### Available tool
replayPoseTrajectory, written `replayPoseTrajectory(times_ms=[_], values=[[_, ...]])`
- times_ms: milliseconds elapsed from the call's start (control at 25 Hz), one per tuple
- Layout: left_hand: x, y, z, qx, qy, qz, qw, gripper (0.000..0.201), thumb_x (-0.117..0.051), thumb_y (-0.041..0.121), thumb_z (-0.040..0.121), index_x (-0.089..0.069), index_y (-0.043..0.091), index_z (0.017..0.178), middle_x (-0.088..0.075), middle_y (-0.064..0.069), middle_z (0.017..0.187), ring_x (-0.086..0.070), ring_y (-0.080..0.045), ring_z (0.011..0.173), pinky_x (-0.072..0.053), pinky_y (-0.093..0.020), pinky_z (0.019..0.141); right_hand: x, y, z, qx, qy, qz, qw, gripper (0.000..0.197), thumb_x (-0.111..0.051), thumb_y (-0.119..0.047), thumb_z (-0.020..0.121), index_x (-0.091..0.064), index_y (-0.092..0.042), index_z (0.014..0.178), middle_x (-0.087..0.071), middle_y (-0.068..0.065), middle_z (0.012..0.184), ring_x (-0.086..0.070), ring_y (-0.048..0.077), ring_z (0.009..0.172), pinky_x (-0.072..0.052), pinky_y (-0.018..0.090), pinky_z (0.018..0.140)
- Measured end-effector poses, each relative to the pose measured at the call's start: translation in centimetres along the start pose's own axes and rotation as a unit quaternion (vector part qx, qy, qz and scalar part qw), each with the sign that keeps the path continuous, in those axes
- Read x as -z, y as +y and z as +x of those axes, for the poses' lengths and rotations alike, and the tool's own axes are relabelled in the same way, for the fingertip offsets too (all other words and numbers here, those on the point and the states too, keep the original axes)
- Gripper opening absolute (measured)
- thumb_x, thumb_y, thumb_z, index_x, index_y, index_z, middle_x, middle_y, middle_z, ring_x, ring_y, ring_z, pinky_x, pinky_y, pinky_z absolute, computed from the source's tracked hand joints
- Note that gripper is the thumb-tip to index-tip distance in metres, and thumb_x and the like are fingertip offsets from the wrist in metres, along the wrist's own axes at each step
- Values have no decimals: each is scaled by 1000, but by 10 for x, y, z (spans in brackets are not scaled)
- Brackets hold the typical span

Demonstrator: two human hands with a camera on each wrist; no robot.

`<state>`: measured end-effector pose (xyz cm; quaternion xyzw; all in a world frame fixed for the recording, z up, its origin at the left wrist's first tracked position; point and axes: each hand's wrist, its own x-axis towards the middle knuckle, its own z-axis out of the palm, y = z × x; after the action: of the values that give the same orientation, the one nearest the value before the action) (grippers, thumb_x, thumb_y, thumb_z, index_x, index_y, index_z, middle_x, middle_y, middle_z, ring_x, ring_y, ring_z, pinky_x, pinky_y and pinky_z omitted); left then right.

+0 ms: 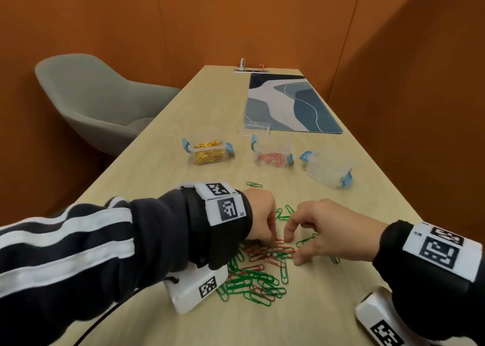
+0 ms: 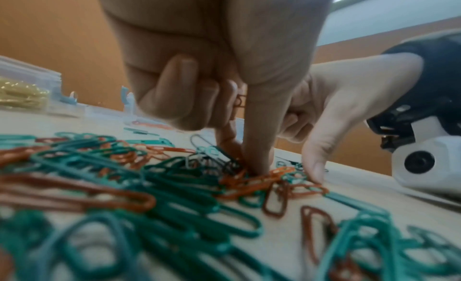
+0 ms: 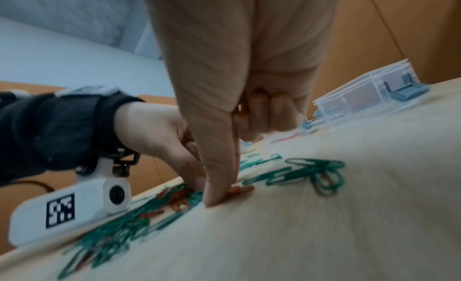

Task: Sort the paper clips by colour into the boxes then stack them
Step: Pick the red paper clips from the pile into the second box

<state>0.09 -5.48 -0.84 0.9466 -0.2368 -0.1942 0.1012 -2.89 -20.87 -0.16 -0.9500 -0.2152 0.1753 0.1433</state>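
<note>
A loose pile of green and red paper clips [image 1: 256, 272] lies on the table's near part. My left hand [image 1: 274, 243] reaches down into the pile. Its thumb and forefinger pinch a red clip [image 2: 259, 178], and the curled fingers hold more red clips [image 2: 240, 101] against the palm. My right hand [image 1: 294, 248] is just to the right, its thumb tip [image 3: 215, 198] pressed on the table beside a red clip [image 3: 240, 189], forefinger raised and apart from the thumb. Three clear boxes stand further back: one with gold clips [image 1: 210, 152], one with red clips [image 1: 271, 155], one empty [image 1: 328, 169].
A clear lid [image 1: 256, 129] lies behind the red box, at the edge of a blue patterned mat [image 1: 288, 104]. One green clip [image 1: 254, 184] lies alone ahead of the pile. A grey chair [image 1: 99, 104] stands left of the table. Orange walls close in all round.
</note>
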Motion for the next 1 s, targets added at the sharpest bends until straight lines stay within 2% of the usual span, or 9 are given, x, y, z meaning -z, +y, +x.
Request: replayPoseTrajectory(times_ms=[160,240,320,360,440,520,680,840,1000], values=[[1,-8,-7,50,-47,-29,997,24,-62,32,86,-71,15,101,-61,4,86,-54,-11,82,-46,-26,78,-3,-3,7,23,-4,-11,1000,12,-71,-30,79,-70,-25,90,-52,-12,82,-43,-4,69,-33,10,59],[7,-13,-10,104,-64,-134,983,22,-53,28,90,-65,11,96,-56,0,81,-52,-15,74,-47,-25,65,-3,-2,8,19,-10,-6,1000,9,-67,-29,83,-69,-24,90,-54,-10,84,-44,-3,69,-34,12,61],[14,-18,-14,165,-83,-353,917,24,-40,18,90,-48,10,69,-42,0,58,-39,-13,47,-30,-15,38,-2,-1,7,10,-6,17,1000,8,-64,-28,85,-70,-24,90,-55,-10,79,-45,-1,65,-34,12,60],[18,-20,-16,182,-87,-429,880,28,-35,15,88,-36,15,60,-33,2,50,-28,-11,39,-19,-11,35,0,0,6,4,-2,36,999,9,-64,-28,86,-70,-24,90,-55,-11,74,-46,-1,62,-35,11,57],[21,-25,-20,181,-85,-518,832,33,-31,17,88,-26,20,56,-23,5,44,-19,-8,33,-11,-10,34,2,1,7,-5,9,71,997,11,-63,-29,87,-71,-23,91,-56,-11,70,-48,0,59,-37,8,55],[17,-29,-20,165,-99,-563,804,38,-35,21,94,-29,19,56,-26,6,42,-24,-7,31,-16,-10,31,3,1,7,-10,22,95,995,13,-62,-32,87,-71,-23,92,-57,-8,70,-46,3,60,-36,9,55],[6,-32,-20,164,-138,-617,757,34,-36,18,98,-46,11,67,-48,0,44,-47,-9,34,-42,-15,35,5,-4,8,3,52,151,987,13,-66,-34,84,-72,-24,88,-44,-6,57,-36,4,52,-32,17,54],[2,-26,-19,162,-154,-620,752,40,-32,30,100,-56,4,79,-62,-6,53,-58,-11,40,-48,-17,39,11,-16,9,47,79,166,982,11,-70,-32,81,-73,-22,85,-31,-9,42,-31,6,45,-25,14,47],[10,-22,-22,173,-125,-590,779,37,-32,26,100,-49,11,70,-45,3,44,-38,-6,32,-29,-12,31,14,-15,11,40,126,156,979,15,-70,-36,79,-70,-22,84,-28,-8,45,-29,7,44,-25,16,46]])
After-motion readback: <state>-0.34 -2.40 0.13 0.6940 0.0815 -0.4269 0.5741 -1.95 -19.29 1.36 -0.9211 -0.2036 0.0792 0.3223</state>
